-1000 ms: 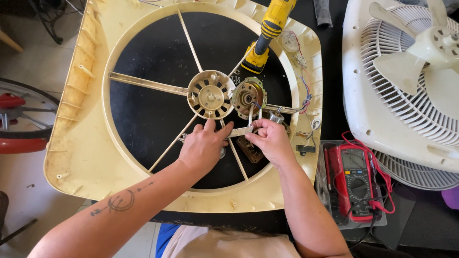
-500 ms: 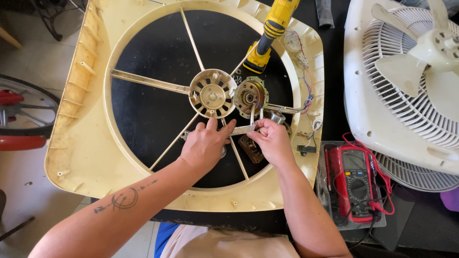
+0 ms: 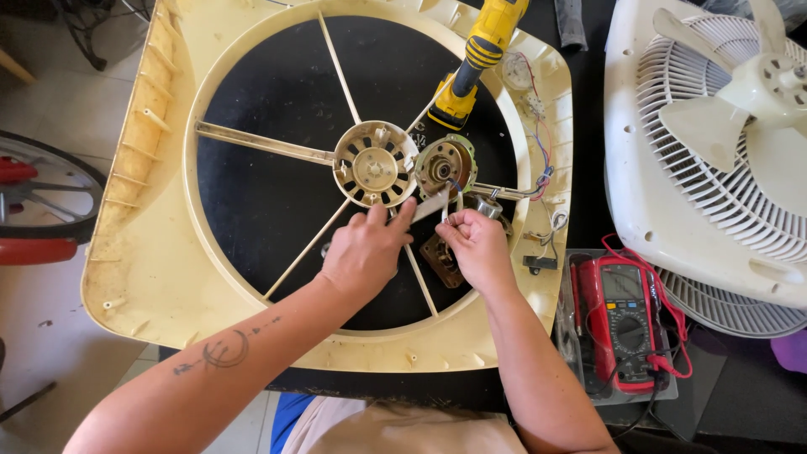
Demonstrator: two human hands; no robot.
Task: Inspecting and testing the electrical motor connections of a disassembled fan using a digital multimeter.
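A yellowed square fan housing (image 3: 143, 244) lies flat on a dark table, with spokes meeting at a round hub (image 3: 375, 165). Beside the hub sits an opened motor (image 3: 445, 166) with copper windings and wires trailing right. My left hand (image 3: 366, 252) pinches one end of a pale flat strip (image 3: 430, 204) just below the hub. My right hand (image 3: 477, 245) pinches thin wire ends that rise toward the motor, next to the strip's other end. A brown motor part (image 3: 440, 259) lies under my right hand, partly hidden.
A yellow cordless drill (image 3: 479, 59) rests inside the housing's upper right. A red multimeter (image 3: 624, 319) with red leads sits in a tray at the right. A white fan grille with a blade (image 3: 723, 126) fills the far right. A bicycle wheel (image 3: 38, 197) shows at the left.
Both hands stay at the same spot under the hub, with small finger movements on the strip and wires. The view has shifted slightly.
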